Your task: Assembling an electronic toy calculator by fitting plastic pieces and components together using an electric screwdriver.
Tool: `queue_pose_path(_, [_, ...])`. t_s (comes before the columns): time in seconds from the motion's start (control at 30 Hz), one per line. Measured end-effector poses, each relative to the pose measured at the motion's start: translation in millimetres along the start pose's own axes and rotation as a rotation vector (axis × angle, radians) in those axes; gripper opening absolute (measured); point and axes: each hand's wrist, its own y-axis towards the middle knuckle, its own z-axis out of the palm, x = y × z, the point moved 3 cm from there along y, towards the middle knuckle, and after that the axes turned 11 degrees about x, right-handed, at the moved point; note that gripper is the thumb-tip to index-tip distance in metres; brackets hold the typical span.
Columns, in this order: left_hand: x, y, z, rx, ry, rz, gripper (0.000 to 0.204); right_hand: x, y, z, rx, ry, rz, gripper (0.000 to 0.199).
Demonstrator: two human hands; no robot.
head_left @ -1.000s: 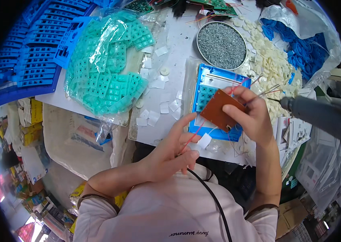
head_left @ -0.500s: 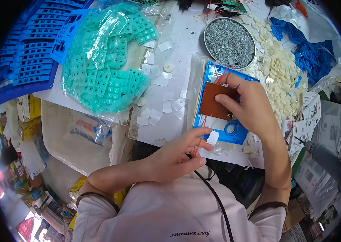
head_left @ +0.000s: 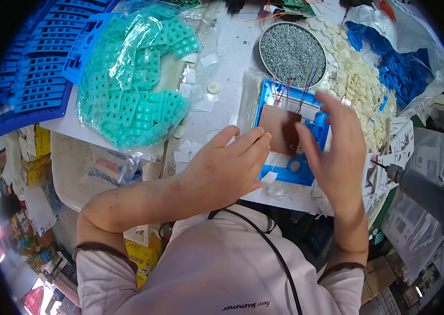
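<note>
A brown board [head_left: 281,128] sits on a blue plastic case [head_left: 306,157] on the white table [head_left: 232,47], right between both hands. The left hand [head_left: 227,168] is flat and open with a small white square [head_left: 269,178] at its fingertips, and the right hand [head_left: 337,152] is open too, holding nothing. A clear bag of green button pads [head_left: 133,89] lies to the left, a round tin of screws [head_left: 291,51] sits behind, and a grey power screwdriver [head_left: 426,194] hangs to the right.
</note>
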Motion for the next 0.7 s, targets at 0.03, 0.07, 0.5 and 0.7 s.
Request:
queue_pose_path(0.03, [0, 0, -1, 0.025, 0.034, 0.001, 0.063, 0, -14, -1, 0.03, 0.033, -0.096, 0.048])
queue_pose_path(0.07, [-1, 0, -1, 0.035, 0.061, -0.008, 0.064, 6, -21, 3, 0.133, 0.043, -0.144, 0.048])
queue_pose_path(0.5, [14, 9, -27, 0.211, -0.2, 0.078, 0.055, 22, -36, 21, 0.487, -0.085, -0.229, 0.053])
queue_pose_path(0.7, [103, 100, -68, -0.018, 0.002, -0.055, 0.02, 29, -35, 20, 0.448, -0.07, -0.217, 0.054])
